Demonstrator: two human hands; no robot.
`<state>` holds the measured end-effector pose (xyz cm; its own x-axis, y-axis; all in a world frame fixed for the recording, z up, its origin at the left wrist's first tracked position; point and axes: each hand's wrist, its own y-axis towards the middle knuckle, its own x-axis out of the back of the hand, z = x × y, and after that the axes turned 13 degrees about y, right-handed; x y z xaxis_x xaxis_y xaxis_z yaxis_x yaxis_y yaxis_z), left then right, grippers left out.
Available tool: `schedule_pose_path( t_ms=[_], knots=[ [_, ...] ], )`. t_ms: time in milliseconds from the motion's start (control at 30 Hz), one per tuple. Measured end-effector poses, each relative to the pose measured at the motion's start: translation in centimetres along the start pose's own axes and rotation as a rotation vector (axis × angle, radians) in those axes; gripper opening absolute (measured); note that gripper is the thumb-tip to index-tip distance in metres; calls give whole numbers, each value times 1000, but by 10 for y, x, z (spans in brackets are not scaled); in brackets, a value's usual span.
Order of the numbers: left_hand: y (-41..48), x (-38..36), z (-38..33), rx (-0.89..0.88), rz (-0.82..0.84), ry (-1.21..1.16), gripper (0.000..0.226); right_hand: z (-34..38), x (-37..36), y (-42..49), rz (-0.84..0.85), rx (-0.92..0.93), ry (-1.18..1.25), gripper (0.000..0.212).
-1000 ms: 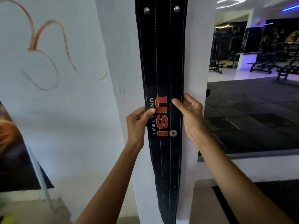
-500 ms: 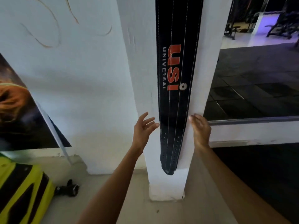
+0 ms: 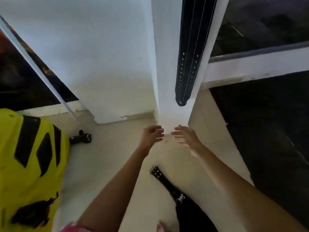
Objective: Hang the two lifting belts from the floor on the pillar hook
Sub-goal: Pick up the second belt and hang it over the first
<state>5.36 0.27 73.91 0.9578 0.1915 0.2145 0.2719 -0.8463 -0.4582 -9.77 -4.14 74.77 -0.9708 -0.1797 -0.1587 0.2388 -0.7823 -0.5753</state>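
Observation:
One black lifting belt (image 3: 192, 52) hangs flat down the white pillar (image 3: 165, 64), its holed tip ending a little above the floor. The hook is out of view above. A second black belt (image 3: 168, 186) with metal studs lies on the cream floor between my forearms, partly hidden by my right arm. My left hand (image 3: 151, 135) and my right hand (image 3: 185, 137) hover side by side in front of the pillar's base, fingers spread, holding nothing. Both are well below the hanging belt and apart from the floor belt.
A yellow and black bag (image 3: 28, 158) fills the lower left. A small black object (image 3: 81, 138) lies on the floor beside it. A framed poster (image 3: 25, 72) leans on the wall at left. Dark rubber flooring (image 3: 267, 148) spreads to the right. A bare foot (image 3: 163, 227) shows at the bottom.
Both hands have let go of the hanging belt and dropped to the pillar's base. The view has tilted down, bringing the second belt on the floor into sight.

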Motion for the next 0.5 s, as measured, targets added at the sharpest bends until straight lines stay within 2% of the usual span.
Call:
schedule_pose_path(
  t_ms=[100,267,367,500],
  knots=[
    [-16,-4,47,110,0,-29,12,-45,5,-13,16,-91,-84,28],
    [-13,-18,157,327,-5,-104,8,-142,15,12,-59,-264,-148,17],
    [19,-39,257,461,-53,-156,9,-233,24,63,-43,-385,-118,14],
    [93,-89,435,637,-96,-231,20,-396,48,177,-80,-436,-135,14]
  ],
)
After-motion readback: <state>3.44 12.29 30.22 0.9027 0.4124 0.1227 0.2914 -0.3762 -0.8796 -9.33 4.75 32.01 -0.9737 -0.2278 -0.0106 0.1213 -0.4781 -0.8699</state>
